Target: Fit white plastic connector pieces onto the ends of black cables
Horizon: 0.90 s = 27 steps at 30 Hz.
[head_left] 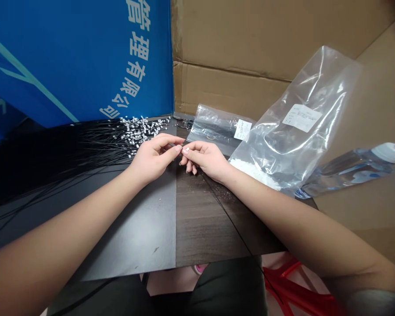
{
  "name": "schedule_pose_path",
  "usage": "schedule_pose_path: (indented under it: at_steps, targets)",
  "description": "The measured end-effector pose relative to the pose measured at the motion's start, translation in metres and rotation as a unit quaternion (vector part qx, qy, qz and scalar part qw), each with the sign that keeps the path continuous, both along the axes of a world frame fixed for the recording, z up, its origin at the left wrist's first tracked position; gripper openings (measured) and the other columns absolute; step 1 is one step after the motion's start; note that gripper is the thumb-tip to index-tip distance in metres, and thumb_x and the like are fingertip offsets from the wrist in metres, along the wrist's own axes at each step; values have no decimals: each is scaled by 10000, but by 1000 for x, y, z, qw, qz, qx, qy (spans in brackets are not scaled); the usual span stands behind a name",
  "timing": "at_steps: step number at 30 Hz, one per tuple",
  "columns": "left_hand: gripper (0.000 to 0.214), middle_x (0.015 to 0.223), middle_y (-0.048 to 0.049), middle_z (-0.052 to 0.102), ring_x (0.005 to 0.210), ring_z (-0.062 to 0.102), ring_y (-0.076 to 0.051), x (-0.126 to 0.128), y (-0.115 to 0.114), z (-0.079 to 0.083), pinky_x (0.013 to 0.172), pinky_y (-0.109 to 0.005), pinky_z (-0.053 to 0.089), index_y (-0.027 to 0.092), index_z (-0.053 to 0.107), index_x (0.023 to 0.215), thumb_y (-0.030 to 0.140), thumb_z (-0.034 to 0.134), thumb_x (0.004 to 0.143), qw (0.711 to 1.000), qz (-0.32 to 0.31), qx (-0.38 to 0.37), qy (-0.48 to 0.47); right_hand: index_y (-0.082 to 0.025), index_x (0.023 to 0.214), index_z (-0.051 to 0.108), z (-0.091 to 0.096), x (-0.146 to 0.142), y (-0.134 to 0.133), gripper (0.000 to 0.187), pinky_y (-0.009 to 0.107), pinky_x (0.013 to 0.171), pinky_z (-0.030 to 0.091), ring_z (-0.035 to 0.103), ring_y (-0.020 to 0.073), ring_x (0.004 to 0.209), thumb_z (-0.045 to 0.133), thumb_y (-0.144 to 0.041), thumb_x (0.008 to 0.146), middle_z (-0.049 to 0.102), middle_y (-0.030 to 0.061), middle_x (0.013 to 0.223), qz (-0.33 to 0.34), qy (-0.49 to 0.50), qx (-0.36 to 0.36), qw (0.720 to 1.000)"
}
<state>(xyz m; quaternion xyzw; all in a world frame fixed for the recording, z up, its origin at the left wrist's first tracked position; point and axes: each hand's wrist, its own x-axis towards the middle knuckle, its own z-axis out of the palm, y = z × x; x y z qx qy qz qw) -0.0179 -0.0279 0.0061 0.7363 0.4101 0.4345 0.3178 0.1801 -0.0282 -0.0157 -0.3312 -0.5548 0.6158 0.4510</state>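
Black thin plastic strip (177,144), probably a cable tie, sits pinched between the thumb and index fingertips of the left hand (153,158), long axis running roughly sideways toward the right hand (206,159). Right thumb and index fingertips (185,150) curl in just beside the strip's end, pressed close; cannot tell if they grip it. Left hand is nearer along the strip. Left of the fingers: loose pile of long black cable ties (98,147) with small white plastic pieces (141,131) at their ends. Right of the fingers: clear plastic bag of white granules (303,118). Ahead: clear plastic bag of black ties (213,127). Below the fingers: dark wood-grain tabletop (200,219).
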Motion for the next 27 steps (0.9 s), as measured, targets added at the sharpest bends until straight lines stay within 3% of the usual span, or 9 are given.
schedule_pose_path:
  at_steps: [4,10,16,23,27]
  targets:
    - [375,993,-97,795,778,677,-183,-2,1,1,740,-321,555,178,826,1119,481,769,905,998,0,-63,-26,-167,899,684,0,0,0,459,193,423,489,668,107,538,887,-564,792,746,12,732,2,9,-12,1000]
    - [313,1053,-98,796,945,709,-224,-1,1,2,883,-353,558,202,850,994,492,790,893,1000,-20,-16,-10,-158,854,682,1,2,0,444,186,410,461,653,96,525,890,-546,795,752,20,747,8,15,-8,1000]
    - [297,957,-72,769,848,685,-196,0,1,3,817,-333,536,175,770,963,469,740,930,999,-8,-46,1,-150,858,696,3,2,-1,426,185,405,449,629,89,511,868,-538,823,750,23,738,9,-1,-3,1000]
    - [222,930,-56,703,897,640,-215,3,-2,7,853,-355,497,195,689,898,388,615,978,992,29,59,103,-157,836,692,3,1,-2,414,188,408,444,621,85,514,861,-535,831,750,21,747,11,-15,2,1000]
    - [208,914,-55,673,896,620,-221,5,-5,8,845,-362,491,204,643,866,363,569,978,988,40,77,131,-163,847,693,3,1,-3,404,189,419,449,619,83,520,879,-520,816,755,18,754,5,-25,4,1000]
